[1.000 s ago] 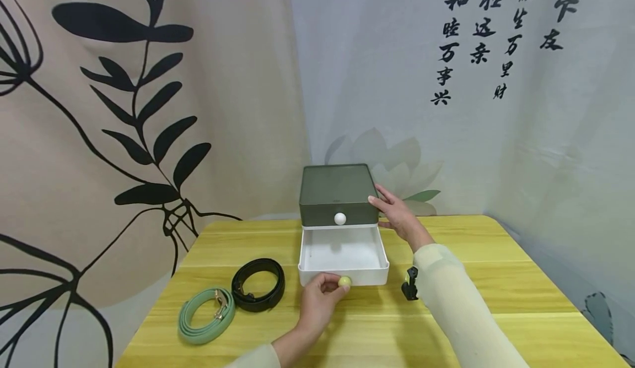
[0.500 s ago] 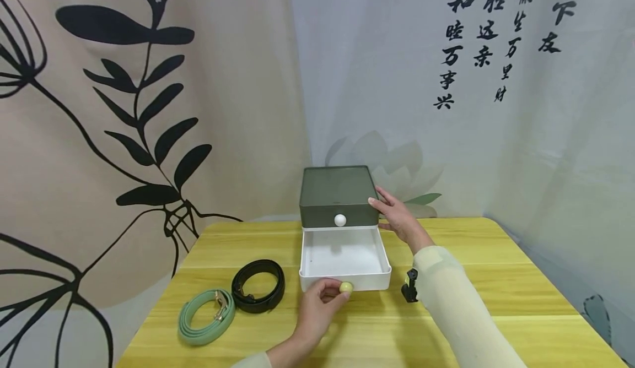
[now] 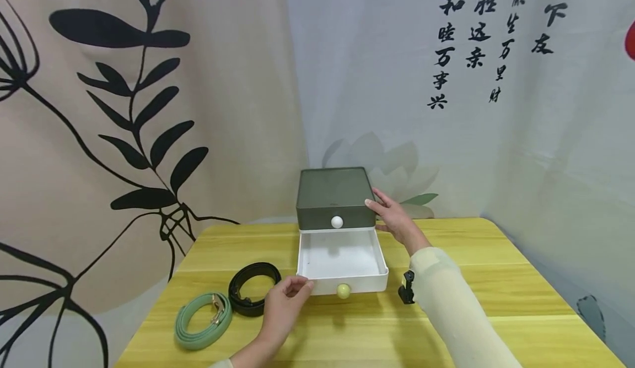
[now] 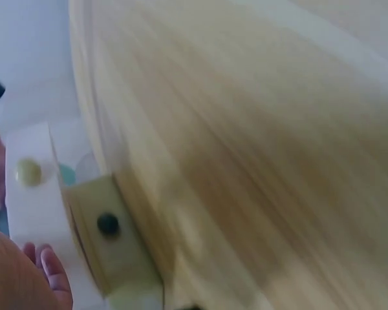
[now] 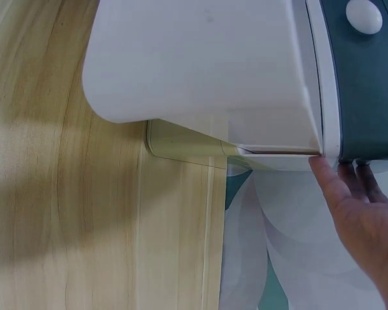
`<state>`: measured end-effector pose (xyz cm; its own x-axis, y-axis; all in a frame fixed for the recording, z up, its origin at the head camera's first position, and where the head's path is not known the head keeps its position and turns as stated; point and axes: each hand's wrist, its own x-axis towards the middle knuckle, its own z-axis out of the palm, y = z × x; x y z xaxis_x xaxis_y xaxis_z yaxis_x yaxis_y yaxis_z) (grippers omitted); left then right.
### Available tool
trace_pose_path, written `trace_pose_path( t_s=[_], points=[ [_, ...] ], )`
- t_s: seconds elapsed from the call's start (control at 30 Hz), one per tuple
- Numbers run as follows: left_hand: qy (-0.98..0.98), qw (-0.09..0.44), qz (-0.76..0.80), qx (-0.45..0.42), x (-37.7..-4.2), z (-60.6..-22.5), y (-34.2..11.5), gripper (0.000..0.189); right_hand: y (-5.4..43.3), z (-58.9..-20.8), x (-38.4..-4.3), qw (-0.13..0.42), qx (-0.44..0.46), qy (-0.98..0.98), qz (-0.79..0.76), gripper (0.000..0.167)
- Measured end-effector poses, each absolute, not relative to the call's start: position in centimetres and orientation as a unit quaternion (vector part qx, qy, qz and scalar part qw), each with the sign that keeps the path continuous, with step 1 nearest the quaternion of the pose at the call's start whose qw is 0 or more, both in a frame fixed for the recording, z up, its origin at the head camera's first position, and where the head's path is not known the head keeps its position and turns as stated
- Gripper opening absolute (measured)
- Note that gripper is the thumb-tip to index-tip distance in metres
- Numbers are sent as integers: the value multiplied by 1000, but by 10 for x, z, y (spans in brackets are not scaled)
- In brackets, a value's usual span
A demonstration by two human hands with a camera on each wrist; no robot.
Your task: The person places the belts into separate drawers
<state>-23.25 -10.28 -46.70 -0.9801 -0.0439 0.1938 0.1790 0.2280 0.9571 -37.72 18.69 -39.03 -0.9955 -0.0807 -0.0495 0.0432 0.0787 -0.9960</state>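
Note:
A small box with a dark green top section (image 3: pixel 334 189) and a white knob (image 3: pixel 337 222) stands near the table's back edge. Below it, a white drawer (image 3: pixel 342 254) is pulled out, with nothing visible inside. On its front is a pale yellow-green knob (image 3: pixel 343 291). My left hand (image 3: pixel 281 306) is at the drawer's front left corner, fingers loosely bent and off the knob; whether they touch the drawer cannot be told. My right hand (image 3: pixel 398 223) rests with extended fingers against the box's right side; the right wrist view shows those fingertips (image 5: pixel 320 166) at its edge.
A coiled black belt (image 3: pixel 253 269) lies left of the drawer, partly behind my left hand. Next to it is a coiled mint green belt (image 3: pixel 182 324) with a gold buckle. The wooden table (image 3: pixel 476 285) reaches back to a printed curtain (image 3: pixel 248 109).
My left hand has let go of the yellow-green knob and moved left to the drawer's corner. Between the first two frames the drawer slid slightly outward. My right hand stays on the box.

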Motion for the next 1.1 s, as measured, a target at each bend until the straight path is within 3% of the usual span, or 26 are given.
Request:
trace_pose_path(
  t_s=[0.23,0.53,1.1],
  points=[
    [-801,91,-591,-16,-240,-453,-148,24,186,-391,-377,48,-10,734,-677,73],
    [-838,26,-544,-29,-252,-439,-218,52,185,-392,-376,42,-14,733,-679,72],
    [-905,-22,-424,-28,-253,-443,-337,67,185,-391,-376,39,-15,734,-678,72]
  ],
)
